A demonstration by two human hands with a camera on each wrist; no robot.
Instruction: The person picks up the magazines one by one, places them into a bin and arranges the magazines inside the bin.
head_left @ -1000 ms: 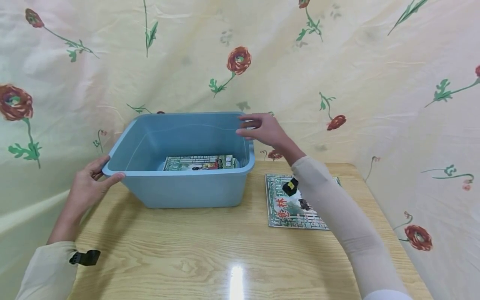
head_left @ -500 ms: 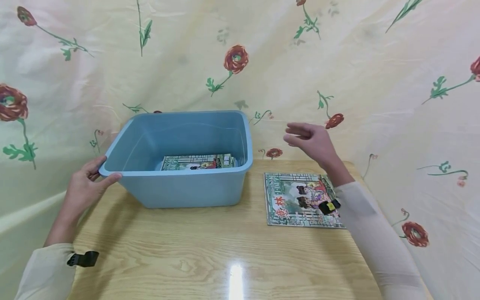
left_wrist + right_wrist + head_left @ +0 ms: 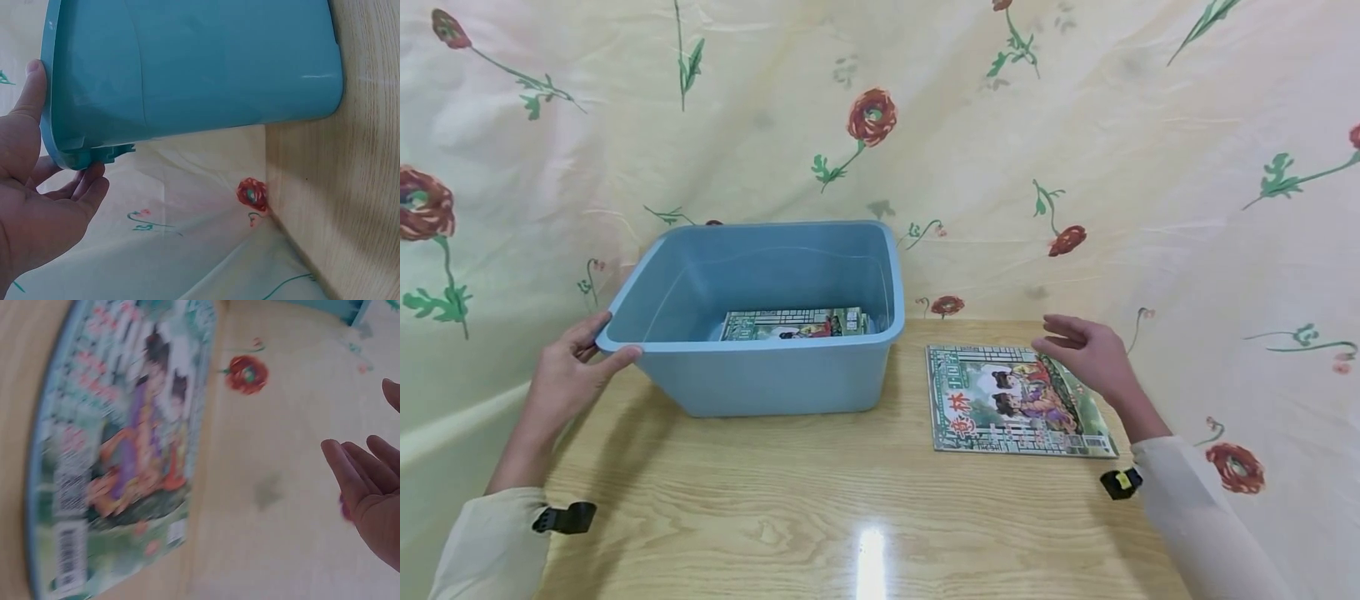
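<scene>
Left hand [image 3: 568, 379] fingers [image 3: 81, 187] curled under the bin [image 3: 760, 321] rim at its left corner, thumb on top of the rim: pinching it. Right hand [image 3: 1086, 354] fingers [image 3: 350, 472] straight, loosely together, holding nothing; it hovers over the top right corner of the magazine [image 3: 1015, 400], contact unclear, probably just above it. Magazine lies flat on the counter [image 3: 820, 508], cover up, just right of the bin, not touching. Bin sits upright on the counter, a second magazine [image 3: 793, 325] flat on its bottom. Floral cloth [image 3: 1075, 125] hangs behind and at both sides.
</scene>
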